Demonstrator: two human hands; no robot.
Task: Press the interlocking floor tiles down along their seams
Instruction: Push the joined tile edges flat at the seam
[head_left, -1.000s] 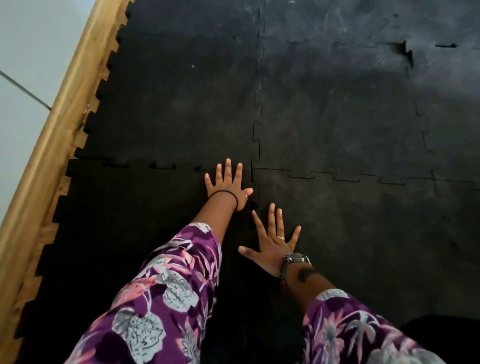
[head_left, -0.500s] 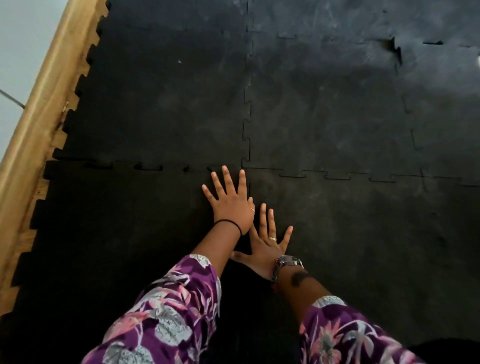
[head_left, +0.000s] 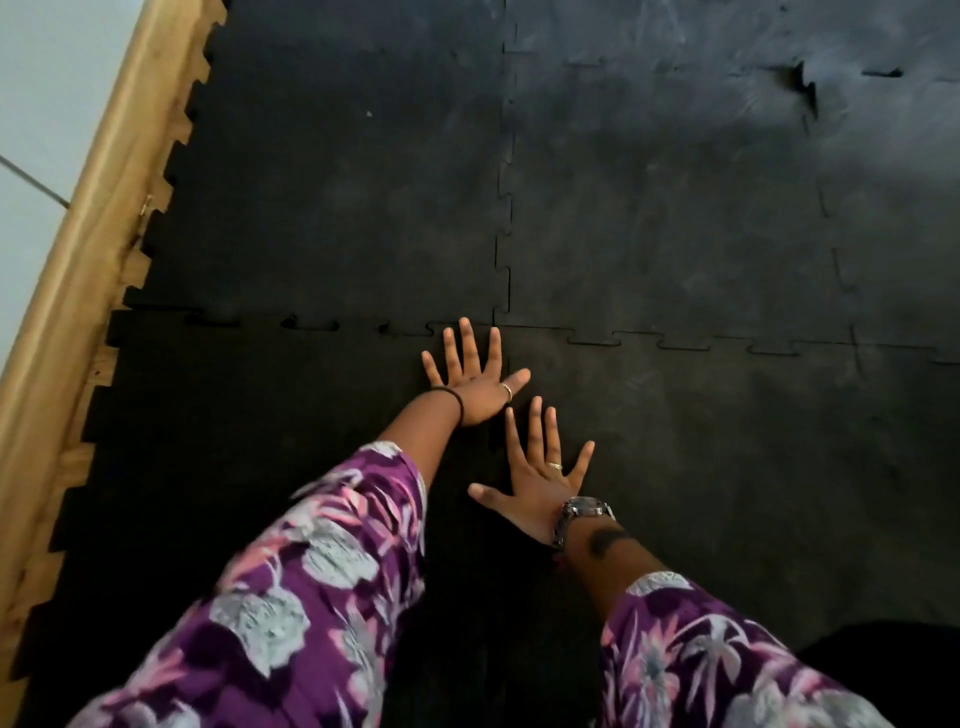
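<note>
both palms down flat, fingers spread, holding nothing: left hand (head_left: 475, 382) by the four-tile corner, right hand (head_left: 540, 486) just behind on the near seam (head_left: 508, 364). black floor tiles (head_left: 649, 218) cover the floor; gapped left seam (head_left: 311, 326) looks next.

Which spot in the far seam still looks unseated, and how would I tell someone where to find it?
Start at the wooden border on the left and cross the black tiles toward the top right corner, well beyond both hands. There a raised tab sits in the horizontal seam. Unlike the flat, thin seams nearer the left hand and right hand, it gapes dark and jagged.
</note>
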